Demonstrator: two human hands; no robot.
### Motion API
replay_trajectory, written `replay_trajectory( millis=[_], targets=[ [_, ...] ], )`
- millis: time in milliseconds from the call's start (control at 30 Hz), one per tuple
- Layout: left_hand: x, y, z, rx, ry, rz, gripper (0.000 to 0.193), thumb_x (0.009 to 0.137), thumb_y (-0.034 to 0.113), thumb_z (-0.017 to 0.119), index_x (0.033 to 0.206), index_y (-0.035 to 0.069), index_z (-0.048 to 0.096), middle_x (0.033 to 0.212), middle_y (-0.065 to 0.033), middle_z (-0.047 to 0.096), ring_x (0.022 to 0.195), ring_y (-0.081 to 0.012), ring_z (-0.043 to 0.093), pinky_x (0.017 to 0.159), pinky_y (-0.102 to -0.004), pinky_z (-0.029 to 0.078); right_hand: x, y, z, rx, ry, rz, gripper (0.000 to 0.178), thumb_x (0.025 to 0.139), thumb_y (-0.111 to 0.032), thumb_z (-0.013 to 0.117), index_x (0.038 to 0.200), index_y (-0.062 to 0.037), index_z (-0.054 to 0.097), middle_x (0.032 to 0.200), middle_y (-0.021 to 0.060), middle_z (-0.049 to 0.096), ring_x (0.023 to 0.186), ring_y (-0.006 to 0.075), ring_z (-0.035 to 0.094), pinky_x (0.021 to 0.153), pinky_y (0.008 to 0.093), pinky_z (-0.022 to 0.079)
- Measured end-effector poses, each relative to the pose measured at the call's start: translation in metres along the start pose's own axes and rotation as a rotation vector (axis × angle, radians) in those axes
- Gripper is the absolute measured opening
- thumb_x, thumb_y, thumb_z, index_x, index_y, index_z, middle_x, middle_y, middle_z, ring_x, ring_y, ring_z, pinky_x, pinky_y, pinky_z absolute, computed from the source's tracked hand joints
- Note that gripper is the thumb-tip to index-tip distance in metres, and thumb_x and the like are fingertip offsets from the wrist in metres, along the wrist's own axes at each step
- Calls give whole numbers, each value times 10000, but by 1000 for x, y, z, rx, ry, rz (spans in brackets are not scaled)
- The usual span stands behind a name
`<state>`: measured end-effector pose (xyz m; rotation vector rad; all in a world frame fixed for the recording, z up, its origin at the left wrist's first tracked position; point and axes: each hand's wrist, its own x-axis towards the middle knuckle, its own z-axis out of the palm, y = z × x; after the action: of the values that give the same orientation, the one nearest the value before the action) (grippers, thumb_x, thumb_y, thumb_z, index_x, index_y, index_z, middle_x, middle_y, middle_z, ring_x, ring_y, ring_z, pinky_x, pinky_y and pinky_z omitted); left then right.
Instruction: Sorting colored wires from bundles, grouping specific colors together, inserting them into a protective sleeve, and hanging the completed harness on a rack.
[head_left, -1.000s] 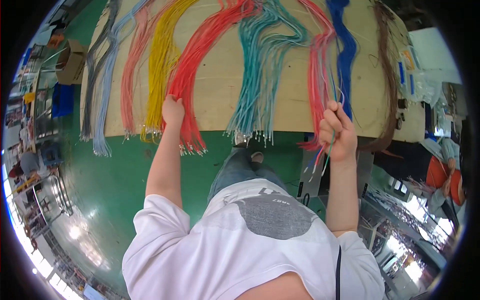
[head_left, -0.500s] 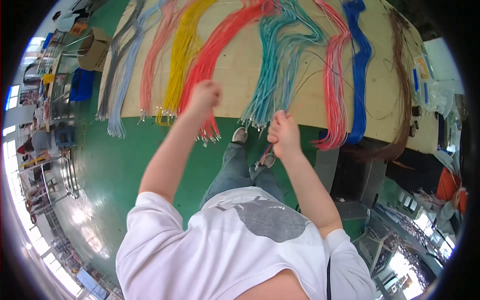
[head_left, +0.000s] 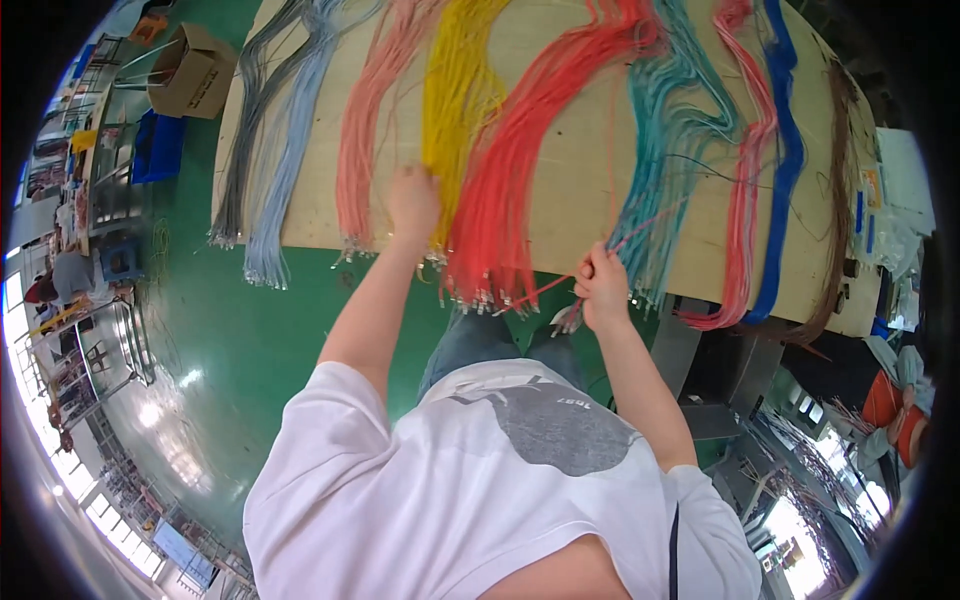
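Observation:
Bundles of thin coloured wires with small metal-tipped ends lie side by side on a wooden table (head_left: pixel 570 190). My left hand (head_left: pixel 413 205) is at the left edge of the yellow wire bundle (head_left: pixel 455 110), beside the salmon-pink wire bundle (head_left: pixel 365 140). Its fingers are blurred, and whether they hold a wire I cannot make out. Closed around a few wires (head_left: pixel 570 318), my right hand (head_left: pixel 603 290) is at the table's front edge, between the red wire bundle (head_left: pixel 505 190) and the teal wire bundle (head_left: pixel 650 130). Loose red and pink strands stick out from that grip.
Grey wires (head_left: pixel 240 170) and light-blue wires (head_left: pixel 285 180) lie at the left. On the right are a pink-red bundle (head_left: pixel 750 170), a blue bundle (head_left: pixel 785 180) and brown wires (head_left: pixel 840 180). A cardboard box (head_left: pixel 190 75) and blue bin (head_left: pixel 158 145) stand left of the table.
My left hand has gone from over the red bundle to between the salmon-pink and yellow ones. My right hand keeps its wires, now with red and pink strands showing. The view has shifted left.

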<state>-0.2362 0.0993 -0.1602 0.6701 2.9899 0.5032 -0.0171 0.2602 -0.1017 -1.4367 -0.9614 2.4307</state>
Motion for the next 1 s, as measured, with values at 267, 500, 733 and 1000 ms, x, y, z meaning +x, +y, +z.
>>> replay_trajectory(
  millis=[267,500,733,1000],
  targets=[
    [6,-2,-35,-369,-135,116,91,720,81,536,787,34,575,806,-142,552,743,-315,537,636,-381,426,9,-6,21,-140,214,-53,228,865,-263,427,711,-96,398,533,-33,351,374,30,255,336,181,183],
    [-5,-54,-42,-560,-174,-162,87,772,67,499,797,2,550,729,-140,552,667,-234,543,608,-316,422,15,-6,33,-130,297,-40,223,862,-251,426,711,-89,401,522,-35,342,363,33,242,333,189,172],
    [4,-75,-27,-163,-129,-333,195,759,153,503,784,-40,522,755,-210,547,743,-357,532,659,-414,420,17,-9,45,-178,266,-10,211,873,-257,419,734,-99,406,547,-21,355,395,42,257,350,176,192],
    [9,-76,-20,-157,-122,-363,144,735,102,493,742,-41,505,762,-218,545,722,-365,535,643,-431,424,18,-9,43,-186,250,-23,208,874,-256,419,740,-97,408,549,-18,355,404,45,269,352,179,199]
  ],
)
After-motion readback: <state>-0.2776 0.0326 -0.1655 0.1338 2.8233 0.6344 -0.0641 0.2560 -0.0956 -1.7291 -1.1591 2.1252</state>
